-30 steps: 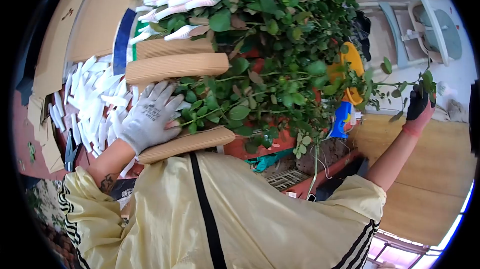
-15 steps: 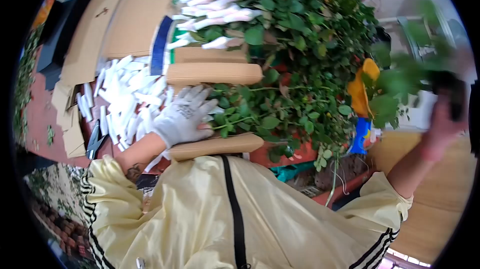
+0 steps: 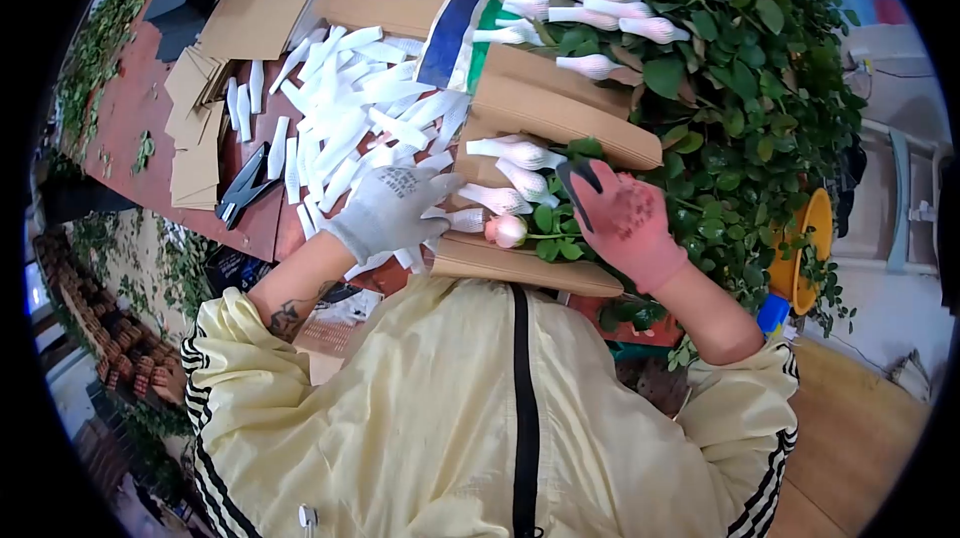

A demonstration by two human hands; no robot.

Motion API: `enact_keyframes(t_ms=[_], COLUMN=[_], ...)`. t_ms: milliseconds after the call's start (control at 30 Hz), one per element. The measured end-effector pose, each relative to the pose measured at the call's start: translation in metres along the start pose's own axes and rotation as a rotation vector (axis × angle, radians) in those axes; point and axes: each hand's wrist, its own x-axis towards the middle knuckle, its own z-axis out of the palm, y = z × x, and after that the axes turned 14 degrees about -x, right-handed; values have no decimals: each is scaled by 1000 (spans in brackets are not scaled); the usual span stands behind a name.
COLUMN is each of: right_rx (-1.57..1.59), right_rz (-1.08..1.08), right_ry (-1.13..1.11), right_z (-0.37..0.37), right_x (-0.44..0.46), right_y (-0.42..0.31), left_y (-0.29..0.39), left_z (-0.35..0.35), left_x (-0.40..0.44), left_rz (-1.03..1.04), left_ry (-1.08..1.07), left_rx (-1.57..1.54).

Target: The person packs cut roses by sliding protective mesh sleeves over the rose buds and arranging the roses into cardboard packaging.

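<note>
My left hand (image 3: 395, 206), in a grey-white glove, is closed at the fingertips on a white foam net sleeve (image 3: 466, 220). Beside that sleeve's end is a bare pink rose (image 3: 506, 231) with a leafy stem. The stem runs to my right hand (image 3: 625, 223), in a pink glove with black fingertips, whose fingers curl over it; the exact grip is partly hidden. Several sleeved roses, among them one sleeved rose (image 3: 495, 199), lie between my hands on a corrugated cardboard sheet (image 3: 525, 268). A folded cardboard strip (image 3: 575, 116) lies just beyond them.
Loose white foam sleeves (image 3: 345, 108) are heaped on the left, near a black stapler (image 3: 250, 186) and cardboard pieces (image 3: 196, 153). Sleeved rose heads (image 3: 610, 8) are stacked at the back, their foliage (image 3: 740, 138) spreading right. A yellow round object (image 3: 815, 248) stands at the right.
My right hand has come in from the far right, where it was blurred beside leaves, to the roses on the cardboard. My left hand has drawn back from them, and the view has shifted.
</note>
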Motion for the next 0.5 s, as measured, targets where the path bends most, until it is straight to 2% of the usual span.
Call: enact_keyframes(t_ms=[67,100,200,233,333,433,467,500], right_rx=[106,231,404,419,382,420,419,391], right_rz=[-127,-189,-205,-169,-155,-145,-153,-168], right_ry=[-175,-274,-361,-543,-451,-368,-371,-466], right_z=[-22,-18,6,2,12,18,17,16], right_x=[4,4,-1,7,4,-1,2,7], right_y=[1,0,-13,-16,-20,-19,-19,-21], left_y=[-2,-5,-12,-15,-29,-15,-7,0], left_z=[6,13,16,15,-1,-16,-15,-13], left_x=[3,2,1,1,-2,-1,4,8], left_rz=[-122,-55,25,52,97,120,226,335], left_ry=[-51,45,99,118,359,346,312,278], left_rx=[-144,-162,-81,-55,-68,-99,-134,-166])
